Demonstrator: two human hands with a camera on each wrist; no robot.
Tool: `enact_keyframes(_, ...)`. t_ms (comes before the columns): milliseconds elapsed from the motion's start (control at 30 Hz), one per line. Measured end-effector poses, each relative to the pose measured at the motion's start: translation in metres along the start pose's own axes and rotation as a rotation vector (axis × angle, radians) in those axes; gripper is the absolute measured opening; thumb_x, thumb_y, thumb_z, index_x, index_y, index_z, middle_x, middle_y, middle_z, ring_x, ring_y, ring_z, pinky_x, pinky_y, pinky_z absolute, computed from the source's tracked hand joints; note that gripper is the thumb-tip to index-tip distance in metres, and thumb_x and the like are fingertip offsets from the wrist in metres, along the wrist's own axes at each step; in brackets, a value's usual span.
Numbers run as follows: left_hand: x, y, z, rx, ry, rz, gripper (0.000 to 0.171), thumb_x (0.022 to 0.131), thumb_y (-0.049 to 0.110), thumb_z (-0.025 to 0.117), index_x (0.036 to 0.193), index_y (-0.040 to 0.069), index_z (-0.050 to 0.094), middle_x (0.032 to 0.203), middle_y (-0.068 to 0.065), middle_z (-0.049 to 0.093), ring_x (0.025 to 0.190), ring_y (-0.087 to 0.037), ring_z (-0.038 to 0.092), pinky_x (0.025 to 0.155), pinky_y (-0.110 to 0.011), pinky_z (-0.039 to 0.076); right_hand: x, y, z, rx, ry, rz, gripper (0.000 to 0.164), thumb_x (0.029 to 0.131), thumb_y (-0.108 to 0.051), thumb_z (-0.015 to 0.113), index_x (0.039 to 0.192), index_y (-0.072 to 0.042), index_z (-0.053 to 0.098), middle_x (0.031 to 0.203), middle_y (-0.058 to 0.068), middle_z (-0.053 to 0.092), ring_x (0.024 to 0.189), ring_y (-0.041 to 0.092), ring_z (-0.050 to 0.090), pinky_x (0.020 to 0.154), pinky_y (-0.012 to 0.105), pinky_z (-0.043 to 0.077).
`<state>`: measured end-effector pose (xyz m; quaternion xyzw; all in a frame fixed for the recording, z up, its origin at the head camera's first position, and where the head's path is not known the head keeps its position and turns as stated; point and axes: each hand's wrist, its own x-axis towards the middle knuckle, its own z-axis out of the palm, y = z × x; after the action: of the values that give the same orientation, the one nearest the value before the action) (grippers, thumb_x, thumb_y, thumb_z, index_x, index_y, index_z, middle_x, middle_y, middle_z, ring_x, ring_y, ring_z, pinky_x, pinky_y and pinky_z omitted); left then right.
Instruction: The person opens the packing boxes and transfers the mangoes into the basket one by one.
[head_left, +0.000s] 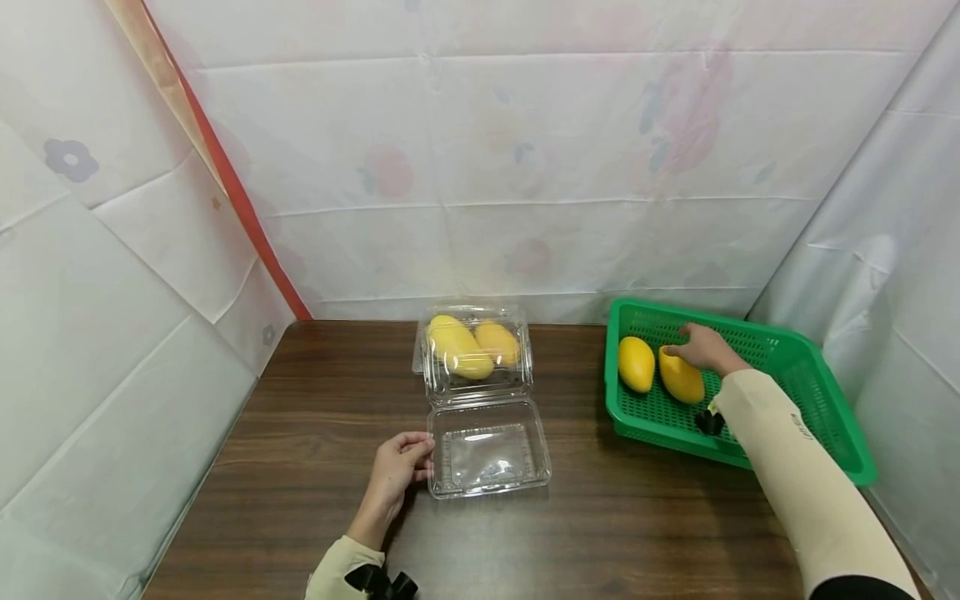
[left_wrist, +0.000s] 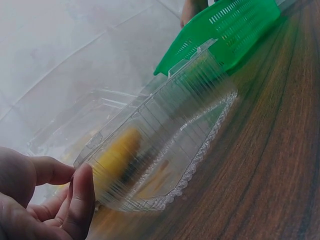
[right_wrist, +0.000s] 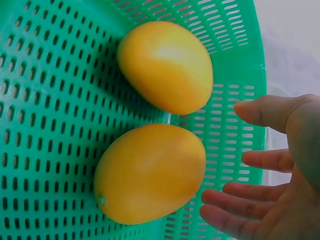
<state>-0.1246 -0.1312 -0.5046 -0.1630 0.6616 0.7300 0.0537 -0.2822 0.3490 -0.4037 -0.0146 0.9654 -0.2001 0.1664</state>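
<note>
My left hand [head_left: 397, 471] pinches the left rim of a clear plastic clamshell box [head_left: 487, 450] between thumb and fingers. The box lies unfolded on the table, and its front half holds nothing. Two yellow mangoes [head_left: 459, 348] show through clear plastic at its back half; whether they lie in it or in another box behind, I cannot tell. Over the green basket [head_left: 795, 350], my right hand [head_left: 705, 348] reaches to the right one of two mangoes [head_left: 681, 377]. In the right wrist view its fingers [right_wrist: 270, 160] are spread beside the lower mango [right_wrist: 152, 175], not curled round it.
The other mango [head_left: 636, 364] sits at the basket's left end. Brown wood-grain table [head_left: 315, 417] lies under everything. White patterned sheets [head_left: 525, 167] hang behind and at both sides, close to the basket's right end. A red strip [head_left: 225, 167] runs down the left corner.
</note>
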Motion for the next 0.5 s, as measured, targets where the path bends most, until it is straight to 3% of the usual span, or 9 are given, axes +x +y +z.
enact_keyframes(500,0.0,-0.001,0.0,0.004,0.001,0.001,0.029,0.092,0.001,0.061,0.115,-0.015,0.054,0.073,0.0,0.061,0.056,-0.007,0.057,0.051,-0.019,0.053,0.003,-0.017,0.001,-0.009,0.035,-0.078,0.065,0.101,-0.031,0.05,0.144,0.012,0.029,0.14,0.039,0.038,0.121,0.052,0.046,0.091,0.059,0.047)
